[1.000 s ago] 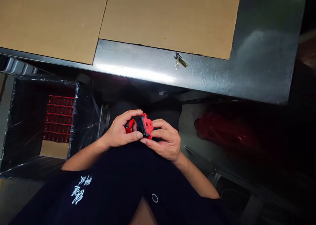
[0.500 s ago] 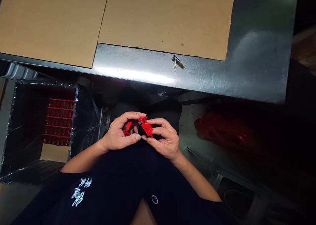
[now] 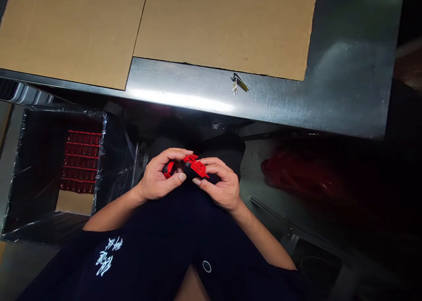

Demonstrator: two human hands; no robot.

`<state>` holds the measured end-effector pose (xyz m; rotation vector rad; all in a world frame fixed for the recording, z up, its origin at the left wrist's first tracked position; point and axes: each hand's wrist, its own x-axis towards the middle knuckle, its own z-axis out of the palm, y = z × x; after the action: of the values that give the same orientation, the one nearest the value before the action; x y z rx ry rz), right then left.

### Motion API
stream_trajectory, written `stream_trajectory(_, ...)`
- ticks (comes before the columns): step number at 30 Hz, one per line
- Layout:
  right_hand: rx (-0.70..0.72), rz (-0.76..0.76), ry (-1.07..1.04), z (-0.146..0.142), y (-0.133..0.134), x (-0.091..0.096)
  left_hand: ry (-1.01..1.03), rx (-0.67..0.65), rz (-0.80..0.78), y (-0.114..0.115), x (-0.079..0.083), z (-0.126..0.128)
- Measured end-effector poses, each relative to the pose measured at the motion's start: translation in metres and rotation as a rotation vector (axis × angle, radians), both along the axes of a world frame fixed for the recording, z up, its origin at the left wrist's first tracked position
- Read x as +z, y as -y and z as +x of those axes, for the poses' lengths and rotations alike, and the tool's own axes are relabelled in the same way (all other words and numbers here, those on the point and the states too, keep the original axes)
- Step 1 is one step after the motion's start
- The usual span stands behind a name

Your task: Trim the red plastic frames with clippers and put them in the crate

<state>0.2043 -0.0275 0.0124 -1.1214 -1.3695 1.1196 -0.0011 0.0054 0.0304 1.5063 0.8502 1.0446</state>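
Above my lap, in the head view, both hands are closed around red-and-black plastic pieces. My left hand (image 3: 162, 174) curls round one red-and-black piece (image 3: 169, 169), mostly covered by the fingers, and its fingertips reach the upper end of a second. That second piece, a flat red plastic part with slots and a dark section (image 3: 198, 168), is pinched in my right hand (image 3: 221, 181) between thumb and fingers. Whether the two pieces are joined cannot be made out.
A metal table (image 3: 184, 87) carries cardboard sheets (image 3: 224, 23) and a small nail clipper (image 3: 241, 82) near its edge. At left stands a plastic-lined bin (image 3: 16, 173) holding rows of red parts (image 3: 81, 162). A red bag (image 3: 296, 173) lies at right.
The red piece in my right hand has tilted, its lower end swinging to the right. My right thumb has parted slightly from my left thumb. The view has shifted a little.
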Motion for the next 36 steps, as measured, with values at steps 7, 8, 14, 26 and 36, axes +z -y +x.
stream_trajectory(7,-0.045,-0.212,-0.188,0.003,0.006,-0.007,-0.009,-0.019,0.033,0.0,0.002,0.001)
stream_trajectory(8,-0.033,-0.255,-0.248,0.003,0.006,-0.008,-0.035,-0.021,0.064,-0.001,0.003,0.001)
stream_trajectory(14,0.064,-0.572,-0.652,0.001,0.003,-0.01,-0.158,-0.029,0.187,-0.003,0.007,0.001)
stream_trajectory(26,-0.002,-0.632,-0.705,-0.003,-0.001,-0.007,-0.187,-0.054,-0.042,0.0,0.0,0.001)
stream_trajectory(36,0.135,-0.513,-0.11,0.008,-0.014,0.026,-0.344,-0.209,-0.299,0.003,-0.003,-0.002)
